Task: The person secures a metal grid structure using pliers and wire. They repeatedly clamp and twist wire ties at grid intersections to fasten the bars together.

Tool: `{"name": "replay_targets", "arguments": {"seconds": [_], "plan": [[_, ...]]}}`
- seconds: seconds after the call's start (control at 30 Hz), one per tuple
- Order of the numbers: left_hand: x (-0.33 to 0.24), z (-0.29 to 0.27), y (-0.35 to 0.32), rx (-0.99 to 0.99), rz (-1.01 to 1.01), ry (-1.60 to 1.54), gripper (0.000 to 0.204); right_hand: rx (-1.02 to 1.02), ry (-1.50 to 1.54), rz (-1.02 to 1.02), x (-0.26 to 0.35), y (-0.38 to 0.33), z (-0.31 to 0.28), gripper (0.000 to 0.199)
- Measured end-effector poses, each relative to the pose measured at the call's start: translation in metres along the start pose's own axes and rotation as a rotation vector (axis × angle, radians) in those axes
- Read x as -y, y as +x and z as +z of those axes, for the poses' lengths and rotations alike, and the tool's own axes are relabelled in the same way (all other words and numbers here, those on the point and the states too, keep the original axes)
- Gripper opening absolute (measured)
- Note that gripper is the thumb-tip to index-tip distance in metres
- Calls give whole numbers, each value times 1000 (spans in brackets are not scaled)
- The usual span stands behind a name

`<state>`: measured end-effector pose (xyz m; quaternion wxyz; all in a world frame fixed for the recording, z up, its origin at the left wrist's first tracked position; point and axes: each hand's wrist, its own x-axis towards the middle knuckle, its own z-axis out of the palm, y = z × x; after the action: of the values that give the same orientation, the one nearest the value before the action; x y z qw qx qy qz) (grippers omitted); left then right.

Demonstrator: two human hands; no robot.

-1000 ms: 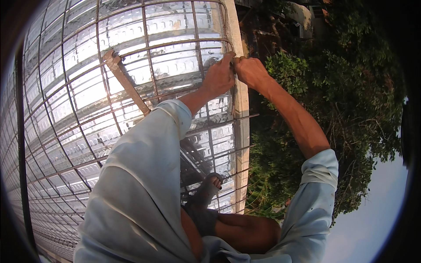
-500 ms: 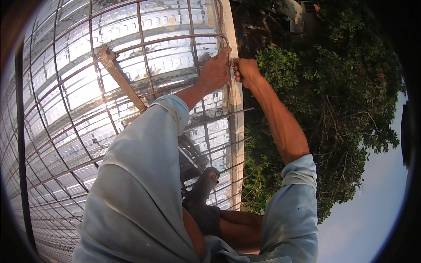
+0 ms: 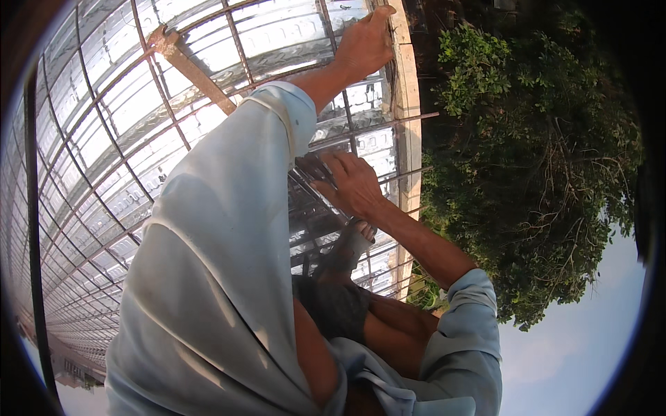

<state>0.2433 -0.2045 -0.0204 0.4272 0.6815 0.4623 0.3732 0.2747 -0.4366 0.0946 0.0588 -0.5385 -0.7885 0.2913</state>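
At the top, my left hand [image 3: 366, 47] is closed round a steel reinforcing bar at the border of the rebar mesh [image 3: 165, 97], its thumb pointing up; part of the grip is hidden. My right hand [image 3: 352, 182] is lower down, beside my foot [image 3: 362, 231]. Its fingers are stretched and slightly apart over the mesh, with nothing visibly held. Dark, narrow pieces that I cannot make out lie by its fingertips. Left of my left forearm, a rusty flat bar with a notched head [image 3: 198, 78] rests on the mesh.
Shiny ribbed metal decking [image 3: 208, 52] lies under the mesh. A pale edge board [image 3: 409, 90] bounds it on the right, with bar ends sticking out past it. Beyond are leafy trees [image 3: 527, 173]. A dark upright pole [image 3: 32, 208] stands at the far left.
My right hand has left the place beside my left hand and come down toward my foot, its fist opening. The view has shifted, so my left hand appears higher.
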Motion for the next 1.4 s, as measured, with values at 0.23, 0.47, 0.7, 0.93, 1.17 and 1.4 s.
{"name": "replay_targets", "arguments": {"seconds": [0.23,0.47,0.7,0.93,1.17,1.4], "plan": [[-28,-11,0,-19,-29,13,44,109,136,372,7,-11,19,66],[-39,-16,3,-101,-54,-24,41,183,466,489,-12,-12,22,47],[-44,-29,1,-63,-164,7,35,433,925,771,-14,-9,-66,26],[-32,-24,1,-5,-150,-53,54,500,982,1228,-35,-42,-118,30],[-33,-25,-3,-4,-113,-19,55,237,-273,352,-76,0,-196,28],[-35,-27,-3,-23,-83,-9,52,506,-1090,186,-123,95,-263,68]]}}
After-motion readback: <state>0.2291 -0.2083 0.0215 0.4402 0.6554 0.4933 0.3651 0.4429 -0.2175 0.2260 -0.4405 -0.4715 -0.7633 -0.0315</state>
